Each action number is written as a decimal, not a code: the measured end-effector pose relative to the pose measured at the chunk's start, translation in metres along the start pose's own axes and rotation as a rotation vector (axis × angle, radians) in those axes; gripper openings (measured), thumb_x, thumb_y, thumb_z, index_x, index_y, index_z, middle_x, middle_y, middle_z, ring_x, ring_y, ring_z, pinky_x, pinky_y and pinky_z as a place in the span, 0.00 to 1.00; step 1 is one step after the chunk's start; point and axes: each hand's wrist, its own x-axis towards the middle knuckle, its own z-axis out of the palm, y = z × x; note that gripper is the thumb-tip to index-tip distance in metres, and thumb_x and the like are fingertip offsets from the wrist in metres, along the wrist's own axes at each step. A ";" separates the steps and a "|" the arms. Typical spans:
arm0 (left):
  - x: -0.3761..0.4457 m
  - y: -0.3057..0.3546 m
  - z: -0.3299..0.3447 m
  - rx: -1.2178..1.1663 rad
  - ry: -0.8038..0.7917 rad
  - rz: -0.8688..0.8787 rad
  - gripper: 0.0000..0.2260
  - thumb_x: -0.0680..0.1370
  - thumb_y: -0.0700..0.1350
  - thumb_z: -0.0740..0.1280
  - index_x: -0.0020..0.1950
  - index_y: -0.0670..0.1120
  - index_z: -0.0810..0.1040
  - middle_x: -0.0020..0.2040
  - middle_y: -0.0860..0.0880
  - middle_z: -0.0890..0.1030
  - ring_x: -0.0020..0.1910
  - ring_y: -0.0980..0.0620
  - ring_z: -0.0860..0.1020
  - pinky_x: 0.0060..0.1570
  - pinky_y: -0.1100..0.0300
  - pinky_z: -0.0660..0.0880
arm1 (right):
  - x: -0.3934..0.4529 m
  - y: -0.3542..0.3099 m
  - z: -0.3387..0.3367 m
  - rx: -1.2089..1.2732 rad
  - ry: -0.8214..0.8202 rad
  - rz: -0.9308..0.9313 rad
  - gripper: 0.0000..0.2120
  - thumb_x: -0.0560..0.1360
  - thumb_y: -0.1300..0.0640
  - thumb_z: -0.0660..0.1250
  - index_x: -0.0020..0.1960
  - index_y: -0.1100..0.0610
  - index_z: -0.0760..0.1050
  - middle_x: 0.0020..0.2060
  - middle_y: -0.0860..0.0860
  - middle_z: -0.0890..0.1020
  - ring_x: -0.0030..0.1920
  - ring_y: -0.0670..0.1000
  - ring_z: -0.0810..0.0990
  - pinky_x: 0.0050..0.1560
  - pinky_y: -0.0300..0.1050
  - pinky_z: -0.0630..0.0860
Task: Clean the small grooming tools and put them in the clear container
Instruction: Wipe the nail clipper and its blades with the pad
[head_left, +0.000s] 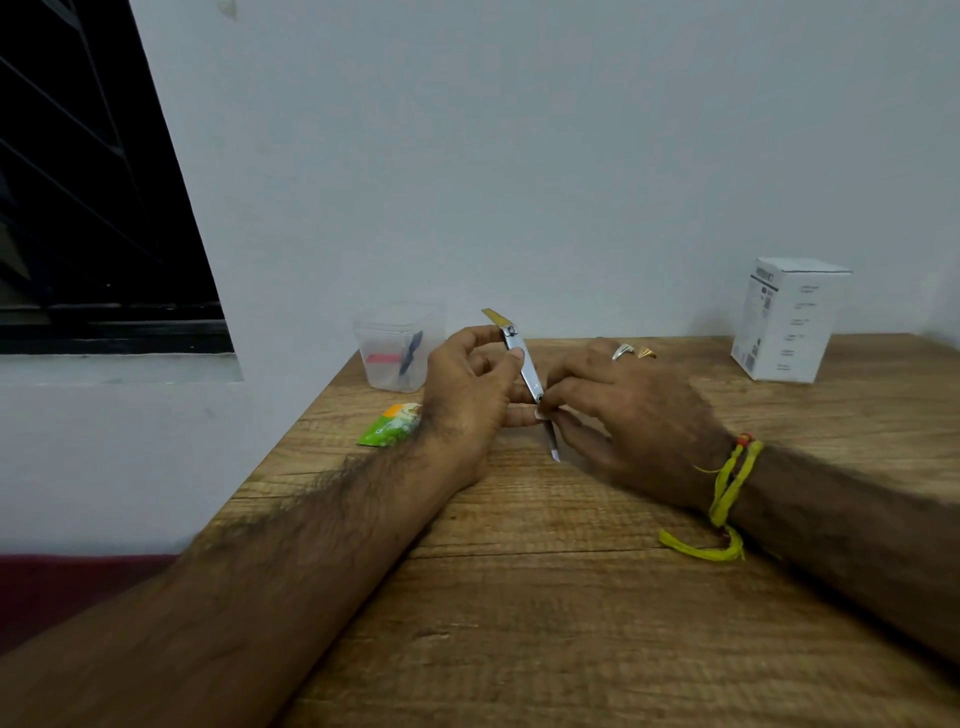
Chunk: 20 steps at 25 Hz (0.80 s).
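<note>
A silver nail clipper (521, 358) with a gold-coloured end is held tilted above the wooden table (571, 597). My left hand (467, 400) grips its upper body between thumb and fingers. My right hand (623, 415) pinches the lower end, where a thin blade (551, 446) folds out and points down toward the table. The clear container (397, 345) stands at the table's far left corner by the wall, with a red tool and a dark tool inside.
A green and orange sachet (392, 425) lies on the table just left of my left wrist. A white carton (787, 318) stands at the back right against the wall. The table's left edge runs diagonally beside my left forearm.
</note>
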 end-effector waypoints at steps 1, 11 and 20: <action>0.001 0.000 0.000 -0.003 -0.001 0.000 0.11 0.81 0.36 0.67 0.63 0.41 0.76 0.50 0.40 0.85 0.31 0.52 0.84 0.28 0.58 0.79 | 0.000 -0.001 0.000 0.020 -0.007 0.000 0.09 0.76 0.54 0.63 0.46 0.54 0.82 0.47 0.49 0.82 0.44 0.55 0.79 0.43 0.49 0.74; 0.001 -0.002 -0.001 -0.002 -0.004 0.009 0.11 0.81 0.35 0.66 0.63 0.39 0.75 0.50 0.39 0.84 0.29 0.51 0.82 0.29 0.55 0.81 | -0.003 0.003 0.002 0.117 -0.009 0.008 0.04 0.74 0.57 0.68 0.46 0.54 0.82 0.49 0.47 0.81 0.46 0.53 0.79 0.46 0.49 0.74; 0.002 -0.002 -0.001 -0.006 -0.005 0.013 0.11 0.81 0.36 0.66 0.63 0.40 0.76 0.50 0.39 0.85 0.32 0.50 0.84 0.30 0.53 0.82 | -0.003 0.002 0.001 0.140 -0.008 0.005 0.04 0.74 0.57 0.69 0.46 0.54 0.83 0.48 0.48 0.81 0.46 0.54 0.78 0.46 0.52 0.75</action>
